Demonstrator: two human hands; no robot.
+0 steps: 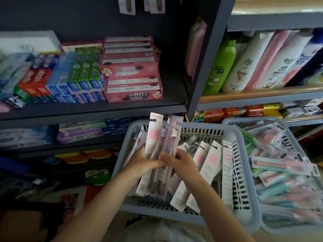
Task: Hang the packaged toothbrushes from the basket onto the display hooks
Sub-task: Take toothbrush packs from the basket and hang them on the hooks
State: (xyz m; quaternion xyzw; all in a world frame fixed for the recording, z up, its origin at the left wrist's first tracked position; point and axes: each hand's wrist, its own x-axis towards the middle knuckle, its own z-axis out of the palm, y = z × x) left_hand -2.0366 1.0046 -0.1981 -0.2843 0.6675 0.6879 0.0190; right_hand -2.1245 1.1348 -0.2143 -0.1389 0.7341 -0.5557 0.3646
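Observation:
A grey-blue slotted basket (244, 154) in front of me holds several packaged toothbrushes (209, 165) standing on end. My left hand (141, 161) grips a small bundle of toothbrush packs (155, 137), held upright above the basket, their hang tabs pointing up. My right hand (180, 161) pinches the same bundle from the right side. At the very top of the dark back panel hang a few packs on display hooks (153, 5), far above both hands.
A second basket (232, 120) at the right is heaped with more toothbrush packs. Toothpaste boxes (132, 88) fill the dark shelf behind. A grey upright post (197, 81) divides it from shampoo bottles (220, 67) on the right shelf.

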